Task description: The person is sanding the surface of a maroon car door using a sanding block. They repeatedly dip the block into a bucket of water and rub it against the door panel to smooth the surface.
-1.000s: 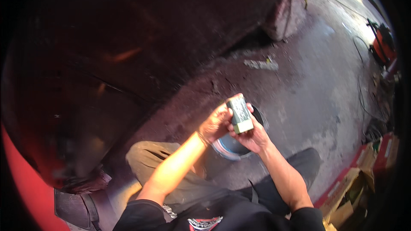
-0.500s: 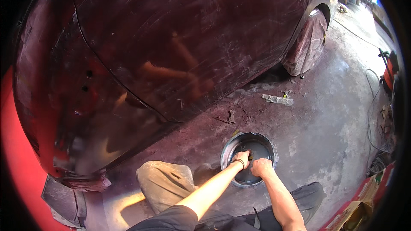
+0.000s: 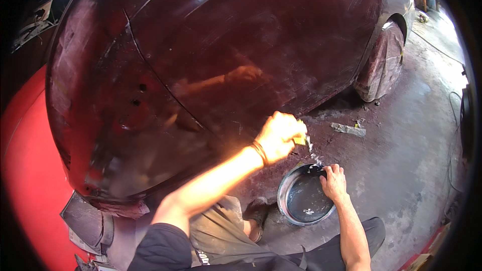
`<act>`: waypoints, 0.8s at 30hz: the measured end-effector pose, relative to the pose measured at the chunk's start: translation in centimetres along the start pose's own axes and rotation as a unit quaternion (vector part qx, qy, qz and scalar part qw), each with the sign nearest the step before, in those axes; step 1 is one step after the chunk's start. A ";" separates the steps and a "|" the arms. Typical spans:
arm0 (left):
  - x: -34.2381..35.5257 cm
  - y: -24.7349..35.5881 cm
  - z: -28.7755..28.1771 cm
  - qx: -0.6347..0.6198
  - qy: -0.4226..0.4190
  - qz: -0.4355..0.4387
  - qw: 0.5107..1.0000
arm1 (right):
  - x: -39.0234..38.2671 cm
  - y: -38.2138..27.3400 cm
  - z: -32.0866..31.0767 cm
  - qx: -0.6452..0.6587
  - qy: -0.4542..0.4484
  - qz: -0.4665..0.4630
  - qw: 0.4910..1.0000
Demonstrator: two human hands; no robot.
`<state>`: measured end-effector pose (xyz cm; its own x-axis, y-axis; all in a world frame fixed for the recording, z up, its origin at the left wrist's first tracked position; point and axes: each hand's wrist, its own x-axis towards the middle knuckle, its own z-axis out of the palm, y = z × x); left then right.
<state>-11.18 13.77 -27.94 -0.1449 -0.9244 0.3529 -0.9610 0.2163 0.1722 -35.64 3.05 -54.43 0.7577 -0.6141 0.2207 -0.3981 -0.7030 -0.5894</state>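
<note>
Above and left of a round dark tub (image 3: pixel 284 206), my left hand (image 3: pixel 277 138) is raised in front of the car's lower side, closed around a small yellow sponge (image 3: pixel 299 140). Bright drops of water (image 3: pixel 313 154) fall from it toward the tub's far rim. At the tub's far right rim is my right hand (image 3: pixel 334 183), its fingers bent. A dark bit shows beside those fingertips, too small to name. Dark water (image 3: pixel 309 195) stands in the tub, with pale specks of foam on it. The dark red car (image 3: pixel 281 35) has a dull, streaked surface.
A crumpled cover (image 3: pixel 380 65) wraps the car's wheel. On the stained floor lies a strip of used masking tape (image 3: pixel 348 129). A red panel (image 3: pixel 30 145) stands at the left, above dark grey parts (image 3: pixel 83 221). A thin cable (image 3: pixel 452 140) runs along the right.
My left hand has risen out of the tub, up and toward the car, with the sponge dripping. My right hand has shifted to the tub's far right rim. The view has shifted slightly.
</note>
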 end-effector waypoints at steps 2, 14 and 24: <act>1.9 -0.6 -8.1 0.042 0.083 0.030 0.995 | 0.3 -0.5 0.1 0.005 -0.014 0.015 1.000; -4.4 -7.0 -29.3 0.490 0.150 0.020 0.859 | 2.0 3.8 4.5 -0.071 -0.035 0.061 0.995; 9.4 -8.1 -28.8 0.564 0.172 0.074 0.804 | 0.6 3.2 -0.3 -0.050 -0.084 0.112 0.989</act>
<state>2.02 12.34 0.43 -0.3893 -0.7314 0.5599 -0.5698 -0.2864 -0.7703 -36.65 0.35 -55.92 0.7169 -0.6958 -0.0432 -0.6080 -0.5937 -0.5271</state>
